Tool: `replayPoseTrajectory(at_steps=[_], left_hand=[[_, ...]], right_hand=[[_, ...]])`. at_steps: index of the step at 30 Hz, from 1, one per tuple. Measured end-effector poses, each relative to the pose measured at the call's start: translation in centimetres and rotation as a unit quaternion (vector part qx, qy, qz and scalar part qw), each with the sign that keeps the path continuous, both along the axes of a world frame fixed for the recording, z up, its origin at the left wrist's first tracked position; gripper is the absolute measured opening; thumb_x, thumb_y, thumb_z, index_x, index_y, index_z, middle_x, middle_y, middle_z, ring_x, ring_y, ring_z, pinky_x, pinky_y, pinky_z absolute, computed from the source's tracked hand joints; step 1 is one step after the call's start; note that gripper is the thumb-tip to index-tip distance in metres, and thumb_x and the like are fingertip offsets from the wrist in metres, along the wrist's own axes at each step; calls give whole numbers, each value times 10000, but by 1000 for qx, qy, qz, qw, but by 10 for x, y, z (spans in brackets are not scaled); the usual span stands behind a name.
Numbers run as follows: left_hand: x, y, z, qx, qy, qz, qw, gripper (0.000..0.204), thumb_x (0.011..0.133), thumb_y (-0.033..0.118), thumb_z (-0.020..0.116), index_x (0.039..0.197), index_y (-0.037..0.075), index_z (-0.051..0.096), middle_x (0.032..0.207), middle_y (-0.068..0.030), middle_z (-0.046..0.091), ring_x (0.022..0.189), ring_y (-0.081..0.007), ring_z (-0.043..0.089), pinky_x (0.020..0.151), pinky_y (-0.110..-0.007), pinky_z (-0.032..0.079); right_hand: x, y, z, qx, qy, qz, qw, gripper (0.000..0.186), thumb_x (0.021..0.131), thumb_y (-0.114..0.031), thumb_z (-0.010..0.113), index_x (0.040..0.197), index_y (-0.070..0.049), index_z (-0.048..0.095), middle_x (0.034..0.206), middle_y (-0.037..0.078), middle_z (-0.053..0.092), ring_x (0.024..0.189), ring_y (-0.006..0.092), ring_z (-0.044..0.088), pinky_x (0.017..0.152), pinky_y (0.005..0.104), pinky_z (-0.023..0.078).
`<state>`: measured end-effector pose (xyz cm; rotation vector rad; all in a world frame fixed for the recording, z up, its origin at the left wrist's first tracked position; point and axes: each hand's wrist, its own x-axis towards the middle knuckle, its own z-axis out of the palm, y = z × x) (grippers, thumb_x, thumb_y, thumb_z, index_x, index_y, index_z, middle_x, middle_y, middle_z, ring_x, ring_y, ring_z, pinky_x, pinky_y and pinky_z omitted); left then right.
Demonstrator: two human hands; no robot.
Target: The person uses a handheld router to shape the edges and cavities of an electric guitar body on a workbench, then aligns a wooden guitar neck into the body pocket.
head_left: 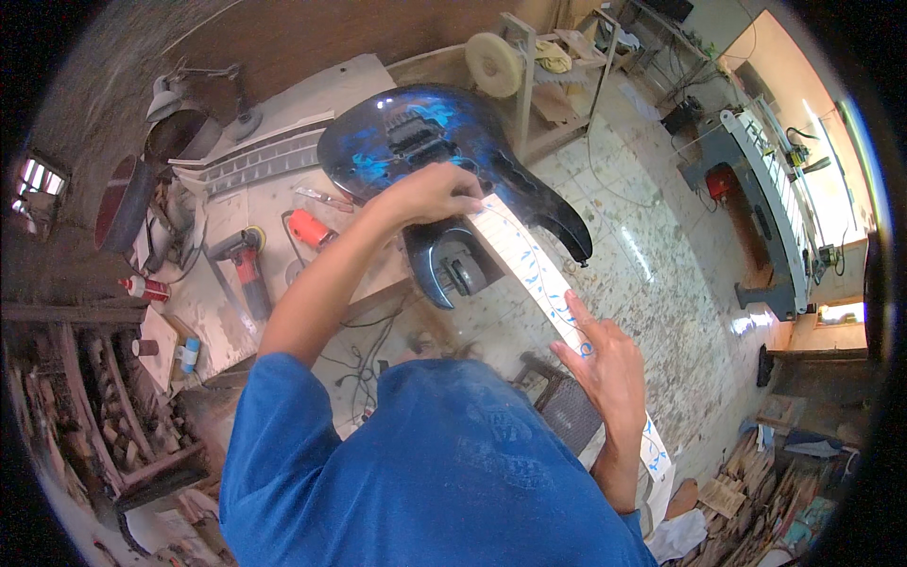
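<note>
A glossy black-and-blue electric guitar (373,118) lies with its body over the edge of the workbench. A dark bridge (416,142) is set in its top. Its neck has a pale fretboard (529,260) with a blue vine-and-leaf pattern, slanting down to the right. My left hand (442,194) is closed, fingers curled against the body end of the fretboard; whatever is under the fingertips is hidden. Farther along, my right hand (609,364) grips the neck, thumb on the near edge and fingers across it. The neck reappears past my right wrist.
On the bench at left are a red-and-black power tool (250,269), an orange tool (310,229) and a desk lamp (165,99). A round buffing wheel (493,64) stands on a frame beyond the guitar. Cables (357,373) lie below. Wood pieces (727,510) are piled at lower right.
</note>
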<state>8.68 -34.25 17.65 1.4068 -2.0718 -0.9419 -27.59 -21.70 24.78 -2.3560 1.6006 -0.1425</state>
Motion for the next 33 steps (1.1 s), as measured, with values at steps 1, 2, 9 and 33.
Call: replayPoseTrajectory(at_steps=[1,2,9,33], left_hand=[[-1,1,1,3,1,1,1000,317,976,290,755,1132,15,762,1017,-174,779,956,-283,732,857,-411,542],[0,1,2,5,0,3,1000,319,977,293,755,1134,15,763,1015,-172,780,953,-284,732,856,-412,543],[-4,3,10,32,-26,20,999,306,980,268,752,1154,16,766,1006,-161,787,942,-255,731,851,-398,544],[-26,14,50,158,-48,100,981,252,1002,158,734,1164,-33,753,1215,-137,785,1121,-204,702,1009,-360,519]], right_hand=[[0,0,-1,1,-3,-2,1000,749,863,-425,850,1552,-402,557,901,155,686,786,388,730,709,509,577],[0,0,-1,0,-6,-3,1000,749,863,-425,850,1552,-405,558,901,155,684,785,388,729,710,509,577],[-8,3,-20,-13,-34,6,999,757,864,-410,850,1559,-401,550,898,157,669,781,390,722,704,510,576],[-27,-4,-20,103,-171,-6,980,791,847,-268,856,1574,-234,549,956,123,558,831,345,670,698,470,560]])
